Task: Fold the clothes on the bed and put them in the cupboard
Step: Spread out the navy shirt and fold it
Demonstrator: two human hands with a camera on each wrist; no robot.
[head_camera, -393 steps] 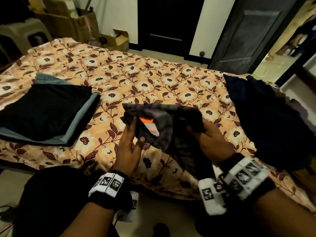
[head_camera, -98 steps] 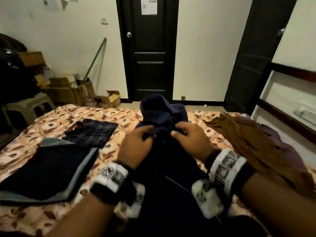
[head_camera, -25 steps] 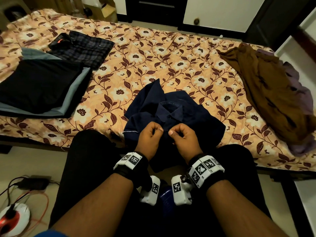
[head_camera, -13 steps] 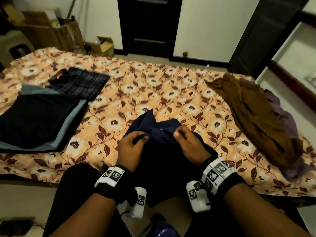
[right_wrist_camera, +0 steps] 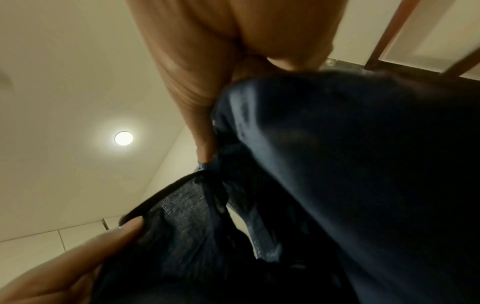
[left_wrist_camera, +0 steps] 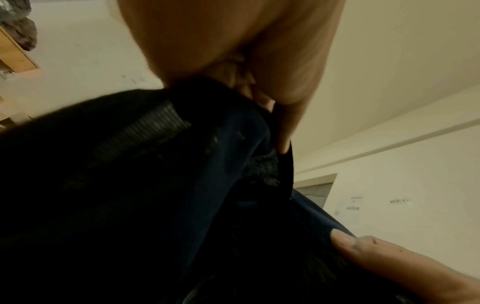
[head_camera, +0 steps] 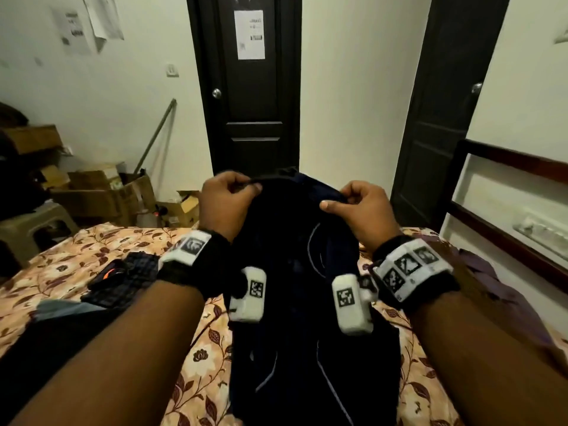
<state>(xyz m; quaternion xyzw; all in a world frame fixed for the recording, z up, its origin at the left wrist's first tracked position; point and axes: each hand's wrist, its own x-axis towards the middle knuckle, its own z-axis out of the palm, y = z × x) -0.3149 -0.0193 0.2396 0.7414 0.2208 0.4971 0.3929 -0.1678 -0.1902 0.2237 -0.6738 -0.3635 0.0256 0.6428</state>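
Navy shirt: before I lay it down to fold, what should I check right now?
1. Left hand pinches the navy shirt at its top edge: ok.
2. Right hand pinches the other top corner: ok.
3. Shirt hangs flat, not twisted: cannot tell; the fabric is too dark.
4. Bare bed under the shirt for laying it down: ok.
5. Plaid garment lies off to the left, apart from the shirt: ok.
6. Cupboard ready to receive clothes: cannot tell.
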